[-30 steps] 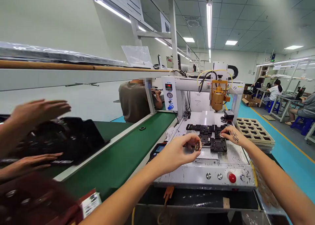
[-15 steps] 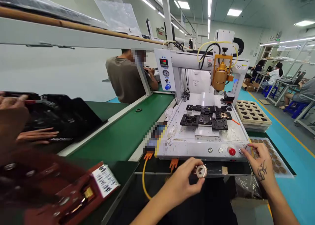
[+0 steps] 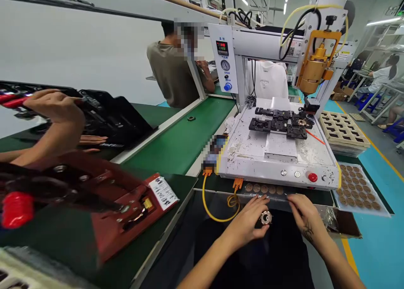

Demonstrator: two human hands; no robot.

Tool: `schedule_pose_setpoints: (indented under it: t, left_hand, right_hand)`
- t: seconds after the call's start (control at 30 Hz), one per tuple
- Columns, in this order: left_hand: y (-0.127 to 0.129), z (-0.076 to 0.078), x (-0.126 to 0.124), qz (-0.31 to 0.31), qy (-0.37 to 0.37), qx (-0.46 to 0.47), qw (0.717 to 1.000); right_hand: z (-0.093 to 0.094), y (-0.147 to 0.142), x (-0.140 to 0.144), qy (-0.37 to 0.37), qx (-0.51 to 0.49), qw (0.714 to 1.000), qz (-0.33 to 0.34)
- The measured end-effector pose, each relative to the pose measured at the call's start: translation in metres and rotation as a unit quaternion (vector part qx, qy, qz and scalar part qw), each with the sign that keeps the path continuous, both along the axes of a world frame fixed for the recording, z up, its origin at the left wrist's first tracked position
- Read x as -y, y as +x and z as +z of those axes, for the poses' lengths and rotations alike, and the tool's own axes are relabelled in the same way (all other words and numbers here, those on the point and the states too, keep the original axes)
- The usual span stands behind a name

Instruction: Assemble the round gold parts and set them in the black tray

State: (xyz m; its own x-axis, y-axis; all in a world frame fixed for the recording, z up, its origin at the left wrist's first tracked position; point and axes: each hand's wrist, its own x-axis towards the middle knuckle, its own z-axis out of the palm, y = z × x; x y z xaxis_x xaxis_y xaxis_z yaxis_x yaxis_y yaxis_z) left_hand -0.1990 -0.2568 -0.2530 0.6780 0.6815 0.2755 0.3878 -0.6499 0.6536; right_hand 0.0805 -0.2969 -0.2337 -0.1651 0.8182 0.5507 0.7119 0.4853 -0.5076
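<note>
My left hand holds a round watch case with a rose-gold rim between thumb and fingers, above the dark cloth at my lap. Its upper fingers reach toward a clear film strip bearing several brown round discs along the bench's front edge. At the right end of that strip, my right hand has thumb and forefinger pinched together. Whatever lies between these fingertips is too small to make out. Behind both hands stands a white benchtop press machine with black fixtures on its bed.
Left of me sits a dark red hand press; beyond it, another person's hand works at black equipment. A green conveyor belt runs between. On the right are a stacked tray and a sheet of brown discs.
My right hand has left the machine's front-panel button and come down to the film strip. My left hand still holds the watch case. The view has shifted; the machine's gold head appears closer to the fixtures.
</note>
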Motion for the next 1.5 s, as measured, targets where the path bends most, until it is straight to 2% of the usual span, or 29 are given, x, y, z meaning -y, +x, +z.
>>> schedule_pose_setpoints:
  t: [0.13,0.23,0.37,0.5,0.6,0.73,0.9,1.13,1.27,1.37,1.5]
  left_hand:
    - [0.001,0.009,-0.009,0.042,0.003,0.012,0.999]
    - [0.012,0.011,-0.022,0.025,0.003,0.015,1.0]
    - [0.03,0.006,-0.035,-0.013,-0.006,0.015,1.0]
    - [0.036,0.0,-0.031,-0.026,-0.021,0.016,0.999]
    - [0.034,0.0,-0.025,-0.03,-0.03,0.013,0.999]
    - [0.031,0.004,-0.022,-0.026,-0.037,0.008,0.999]
    - [0.032,0.009,-0.025,-0.015,-0.078,0.003,0.997]
    - [0.028,0.024,-0.036,-0.033,-0.155,-0.017,0.987]
    - [0.025,0.024,-0.037,-0.04,-0.17,-0.007,0.985]
    - [0.029,0.02,-0.037,-0.015,-0.154,0.014,0.988]
    - [0.034,0.018,-0.043,0.001,-0.128,0.042,0.991]
  right_hand:
    - [-0.021,0.0,-0.018,-0.01,0.025,1.0,0.011]
    - [-0.025,0.002,-0.021,-0.013,0.042,0.999,0.016]
    - [-0.022,0.005,-0.014,-0.007,0.048,0.999,-0.007]
    - [-0.014,0.004,-0.008,-0.002,0.04,0.999,-0.032]
    - [-0.015,-0.004,-0.015,-0.017,0.055,0.998,-0.013]
    - [-0.024,-0.016,-0.03,-0.012,0.103,0.995,0.001]
    - [-0.038,-0.016,-0.035,0.049,0.139,0.989,0.02]
    - [-0.059,-0.014,-0.027,0.153,0.119,0.978,0.071]
    - [-0.052,-0.013,-0.005,0.131,0.097,0.984,0.067]
    - [-0.043,-0.009,0.011,0.099,0.083,0.99,0.052]
    - [-0.043,-0.009,0.009,0.068,0.07,0.994,0.038]
